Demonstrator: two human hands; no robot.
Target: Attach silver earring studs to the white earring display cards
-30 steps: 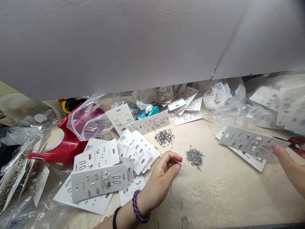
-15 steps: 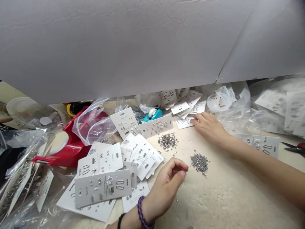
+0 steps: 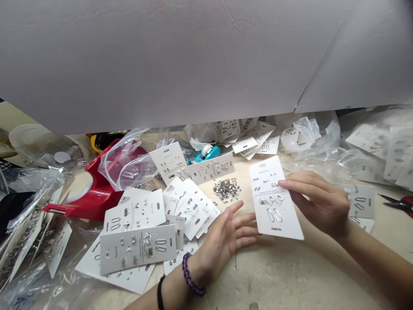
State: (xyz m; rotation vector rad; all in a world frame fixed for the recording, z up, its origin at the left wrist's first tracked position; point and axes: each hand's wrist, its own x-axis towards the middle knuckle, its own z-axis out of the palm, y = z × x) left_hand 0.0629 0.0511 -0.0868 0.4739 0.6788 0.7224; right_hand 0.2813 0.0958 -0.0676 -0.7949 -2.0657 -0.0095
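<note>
A white earring card (image 3: 272, 202) is pinched along its right edge by my right hand (image 3: 322, 202). Small studs, hoops and long oval pieces are fixed to it, and it is held up facing me, slightly tilted. My left hand (image 3: 226, 237) is open beside the card's left edge, palm turned up and fingers spread; its fingertips come close to the card, and whether they touch it I cannot tell. Beyond my left hand lies a pile of tiny metal pieces (image 3: 226, 188). Left of that hand, several similar earring cards (image 3: 138, 249) lie in an overlapping heap.
A teal tape dispenser (image 3: 205, 154) stands behind an upright card. At left are a red plastic holder (image 3: 93, 189) and clear bags (image 3: 122, 163). Red-handled pliers (image 3: 398, 203) lie at far right. A large pale panel (image 3: 193, 64) overhangs the back of the table.
My right hand has lifted an earring card from the back of the table and drawn it toward me. My left hand has uncurled its fingers. The pin pile is now hidden behind the card.
</note>
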